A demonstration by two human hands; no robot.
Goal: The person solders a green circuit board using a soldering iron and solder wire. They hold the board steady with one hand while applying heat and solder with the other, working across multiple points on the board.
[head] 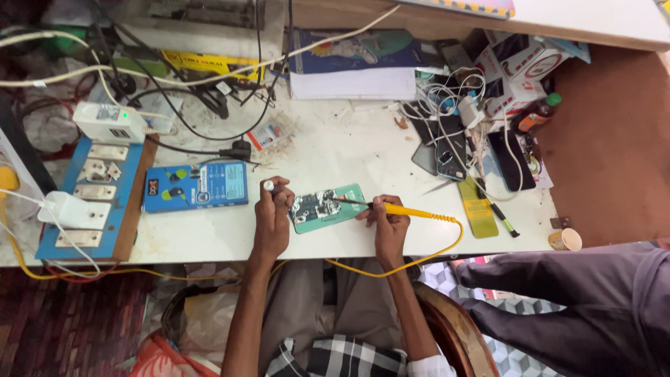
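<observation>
An opened green phone (pixel 326 208) lies on the white workbench (pixel 349 150), its circuit board exposed. My right hand (pixel 388 220) grips a yellow soldering iron (pixel 408 210) whose dark tip rests on the board. Its yellow cable (pixel 419 260) loops off the table's front edge. My left hand (pixel 271 213) sits at the phone's left edge and pinches a thin tool with a white tip (pixel 268 185).
A blue boxed pack (pixel 196 186) lies left of the phone. A blue switchboard (pixel 87 199) with plugs stands at far left. Several phones and cables (pixel 453 132) crowd the back right, with a yellow-green strip (pixel 477 207) and paper cup (pixel 565 239). Another person's legs (pixel 579 300) are at right.
</observation>
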